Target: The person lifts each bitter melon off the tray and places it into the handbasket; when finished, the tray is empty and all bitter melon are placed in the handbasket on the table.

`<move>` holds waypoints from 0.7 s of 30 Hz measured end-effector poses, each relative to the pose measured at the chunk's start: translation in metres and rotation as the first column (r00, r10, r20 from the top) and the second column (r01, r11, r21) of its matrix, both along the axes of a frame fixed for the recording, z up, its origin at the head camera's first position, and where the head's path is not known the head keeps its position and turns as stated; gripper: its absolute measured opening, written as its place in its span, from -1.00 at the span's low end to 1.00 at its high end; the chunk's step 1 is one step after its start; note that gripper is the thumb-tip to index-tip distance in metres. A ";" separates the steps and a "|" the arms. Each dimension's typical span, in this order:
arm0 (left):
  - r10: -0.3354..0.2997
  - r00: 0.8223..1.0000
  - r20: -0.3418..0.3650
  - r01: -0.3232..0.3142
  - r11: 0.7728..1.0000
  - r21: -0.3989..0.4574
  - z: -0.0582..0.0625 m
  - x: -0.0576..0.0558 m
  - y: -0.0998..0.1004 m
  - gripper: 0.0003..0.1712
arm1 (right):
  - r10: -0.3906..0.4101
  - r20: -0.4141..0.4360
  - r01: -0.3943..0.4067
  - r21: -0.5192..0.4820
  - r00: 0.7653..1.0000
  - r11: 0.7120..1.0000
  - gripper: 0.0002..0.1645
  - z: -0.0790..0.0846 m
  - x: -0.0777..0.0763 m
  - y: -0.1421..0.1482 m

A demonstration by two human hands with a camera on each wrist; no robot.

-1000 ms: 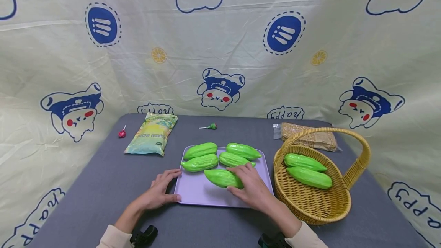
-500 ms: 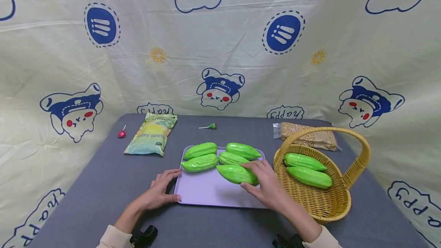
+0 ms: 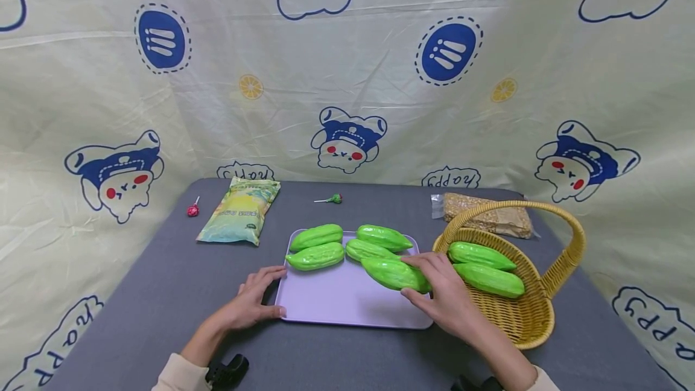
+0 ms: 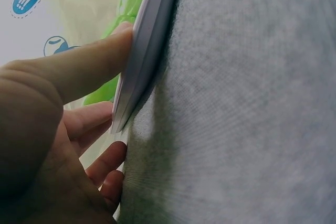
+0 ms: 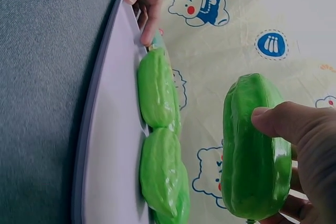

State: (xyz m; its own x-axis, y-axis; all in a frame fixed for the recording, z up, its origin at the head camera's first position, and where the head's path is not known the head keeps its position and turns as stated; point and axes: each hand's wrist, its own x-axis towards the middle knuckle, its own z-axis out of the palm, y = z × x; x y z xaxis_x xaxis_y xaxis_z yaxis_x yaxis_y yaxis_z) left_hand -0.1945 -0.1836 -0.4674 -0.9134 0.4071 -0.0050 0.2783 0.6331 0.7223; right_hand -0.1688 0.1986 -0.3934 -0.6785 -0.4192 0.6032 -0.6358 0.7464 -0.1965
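Note:
In the head view my right hand (image 3: 447, 297) grips a glossy green bitter melon (image 3: 391, 273) by its right end. The right wrist view shows this bitter melon (image 5: 254, 150) held off the tray, thumb on its near side and the fingers partly hidden behind. My left hand (image 3: 252, 300) holds the left edge of the lilac tray (image 3: 326, 303), its thumb (image 4: 100, 61) at the rim. Along the tray's far side lie two bitter melons on the left, such as this bitter melon (image 3: 315, 256), and two on the right, including this bitter melon (image 3: 382, 237).
Right of the tray stands a wicker basket (image 3: 505, 327) with a tall handle and two bitter melons (image 3: 488, 279) inside. A yellow-green bag (image 3: 239, 213), a red lollipop (image 3: 192, 210), a green lollipop (image 3: 335, 198) and a clear grain packet (image 3: 488, 216) lie farther back.
My right hand has carried the bitter melon rightward across the tray, toward its right edge beside the basket. My left hand has stayed at the tray's left edge.

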 end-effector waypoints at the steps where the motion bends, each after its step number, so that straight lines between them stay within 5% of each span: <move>1: -0.001 1.000 0.001 0.001 1.000 -0.001 0.000 0.000 0.000 -0.15 | -0.007 0.004 0.007 0.000 1.000 1.000 -0.36 0.001 0.001 0.002; 21: 0.003 1.000 -0.007 -0.003 1.000 0.000 0.000 0.001 0.000 -0.15 | -0.147 0.128 0.147 0.015 0.981 0.989 -0.40 0.015 0.020 0.049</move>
